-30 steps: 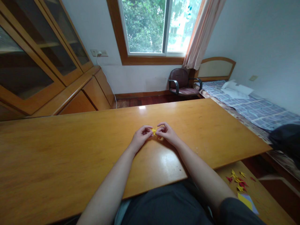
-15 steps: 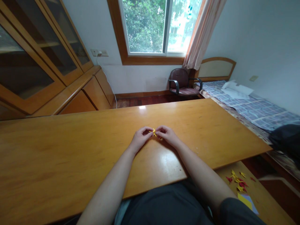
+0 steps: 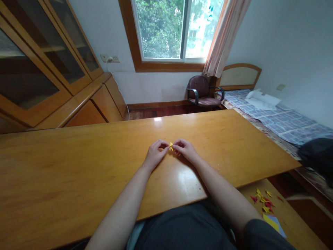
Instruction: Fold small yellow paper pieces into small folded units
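Observation:
A small yellow origami crane is held between my two hands, just above the middle of the wooden table. My left hand pinches its left side with thumb and forefinger. From the other side my right hand grips it in the same way, the other fingers curled. Fingertips cover part of the folded paper, so its finer creases are too small to make out.
On a lower surface at the right lie several yellow and red folded cranes and some paper sheets. A bed, a chair and a glass-doored cabinet stand around the table.
The yellow crane has turned slightly between my fingertips, and its pointed upper part now shows more plainly. Both hands stay almost in the same place.

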{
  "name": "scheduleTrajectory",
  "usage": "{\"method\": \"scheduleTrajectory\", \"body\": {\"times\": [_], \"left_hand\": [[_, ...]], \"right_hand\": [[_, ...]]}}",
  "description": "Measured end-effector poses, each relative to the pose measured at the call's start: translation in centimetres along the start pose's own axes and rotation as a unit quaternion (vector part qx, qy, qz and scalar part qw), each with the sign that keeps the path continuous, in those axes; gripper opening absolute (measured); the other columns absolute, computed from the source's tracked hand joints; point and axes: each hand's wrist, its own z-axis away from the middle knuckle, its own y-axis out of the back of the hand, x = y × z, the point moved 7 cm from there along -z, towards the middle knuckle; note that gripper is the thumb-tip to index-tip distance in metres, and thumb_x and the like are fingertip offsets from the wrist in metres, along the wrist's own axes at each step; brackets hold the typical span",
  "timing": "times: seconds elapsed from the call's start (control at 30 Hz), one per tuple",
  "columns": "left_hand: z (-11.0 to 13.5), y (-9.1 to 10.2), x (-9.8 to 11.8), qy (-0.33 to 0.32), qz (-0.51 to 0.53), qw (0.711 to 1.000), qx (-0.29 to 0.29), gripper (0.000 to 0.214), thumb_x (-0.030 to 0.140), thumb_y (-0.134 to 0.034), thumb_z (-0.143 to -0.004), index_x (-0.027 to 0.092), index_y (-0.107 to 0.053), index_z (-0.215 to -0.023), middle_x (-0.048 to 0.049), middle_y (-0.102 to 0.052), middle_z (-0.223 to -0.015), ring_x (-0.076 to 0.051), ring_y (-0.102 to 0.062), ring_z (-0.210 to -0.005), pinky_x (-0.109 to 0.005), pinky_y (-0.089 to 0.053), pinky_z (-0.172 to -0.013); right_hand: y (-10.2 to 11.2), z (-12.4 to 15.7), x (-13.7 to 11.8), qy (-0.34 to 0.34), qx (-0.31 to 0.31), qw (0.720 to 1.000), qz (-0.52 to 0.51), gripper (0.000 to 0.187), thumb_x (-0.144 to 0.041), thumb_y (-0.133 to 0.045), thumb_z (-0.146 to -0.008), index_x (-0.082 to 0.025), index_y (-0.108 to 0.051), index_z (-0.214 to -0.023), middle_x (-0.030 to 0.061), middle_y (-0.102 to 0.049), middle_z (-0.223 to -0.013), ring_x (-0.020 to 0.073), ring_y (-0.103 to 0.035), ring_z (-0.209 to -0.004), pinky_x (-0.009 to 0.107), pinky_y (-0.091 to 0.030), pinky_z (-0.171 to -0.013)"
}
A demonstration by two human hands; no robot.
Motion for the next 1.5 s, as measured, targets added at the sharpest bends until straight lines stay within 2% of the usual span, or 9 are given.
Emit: {"method": "scheduleTrajectory", "body": {"times": [0.13, 0.4, 0.77, 1.17, 1.4, 1.5], "left_hand": [[0.0, 0.2, 1.2, -0.044, -0.031, 0.999, 0.002, 0.003, 0.019, -0.061, -0.085, 0.020, -0.064, -0.083, -0.0014, -0.064, -0.083, -0.015, -0.062, -0.080, -0.029, -0.052, -0.075], [0.1, 0.2, 1.8, -0.065, -0.043, 0.997, 0.008, 0.003, 0.018, -0.061, -0.086, 0.020, -0.064, -0.087, -0.0013, -0.064, -0.084, -0.015, -0.062, -0.081, -0.029, -0.052, -0.076], [0.1, 0.1, 1.6, -0.047, -0.055, 0.997, -0.008, 0.008, 0.027, -0.061, -0.088, 0.021, -0.065, -0.091, -0.0025, -0.065, -0.087, -0.016, -0.063, -0.083, -0.031, -0.052, -0.079], [0.0, -0.2, 1.8, -0.055, -0.047, 0.997, -0.027, 0.007, 0.024, -0.061, -0.087, 0.021, -0.065, -0.092, -0.0027, -0.066, -0.087, -0.016, -0.063, -0.083, -0.030, -0.052, -0.078], [0.0, 0.1, 1.1, -0.034, -0.030, 0.999, -0.001, 0.007, 0.025, -0.062, -0.087, 0.020, -0.066, -0.089, -0.0028, -0.067, -0.087, -0.016, -0.064, -0.083, -0.030, -0.052, -0.079], [0.0, 0.2, 0.9, -0.027, -0.027, 0.999, 0.009, 0.007, 0.026, -0.062, -0.086, 0.020, -0.066, -0.088, -0.0027, -0.067, -0.087, -0.016, -0.064, -0.082, -0.030, -0.052, -0.078]], "right_hand": [[0.0, 0.1, -0.2, 0.004, 0.008, 1.000, 0.006, 0.028, -0.042, -0.074, -0.075, -0.018, -0.063, -0.082, -0.0006, -0.065, -0.068, 0.0129, -0.059, -0.057, 0.023, -0.045, -0.052], [0.1, 0.1, -0.1, 0.000, 0.011, 1.000, -0.002, 0.029, -0.043, -0.075, -0.075, -0.018, -0.063, -0.082, -0.0003, -0.066, -0.068, 0.0126, -0.060, -0.055, 0.023, -0.046, -0.052], [0.1, 0.2, -0.1, -0.008, 0.014, 1.000, 0.012, 0.032, -0.047, -0.075, -0.074, -0.018, -0.062, -0.082, 0.0003, -0.065, -0.068, 0.0130, -0.059, -0.055, 0.023, -0.045, -0.049], [-0.1, 0.4, -0.1, 0.004, 0.003, 1.000, 0.029, 0.030, -0.045, -0.073, -0.076, -0.018, -0.065, -0.086, 0.0002, -0.066, -0.070, 0.0125, -0.060, -0.056, 0.021, -0.044, -0.049], [-0.3, 0.5, -0.4, 0.010, -0.013, 1.000, -0.001, 0.043, -0.042, -0.073, -0.077, -0.020, -0.058, -0.112, 0.0006, -0.067, -0.079, 0.0131, -0.062, -0.061, 0.022, -0.048, -0.053], [-0.3, 0.4, -0.5, 0.019, -0.021, 1.000, -0.002, 0.044, -0.040, -0.072, -0.078, -0.021, -0.058, -0.115, 0.0014, -0.067, -0.083, 0.0130, -0.062, -0.064, 0.023, -0.050, -0.057]]}}
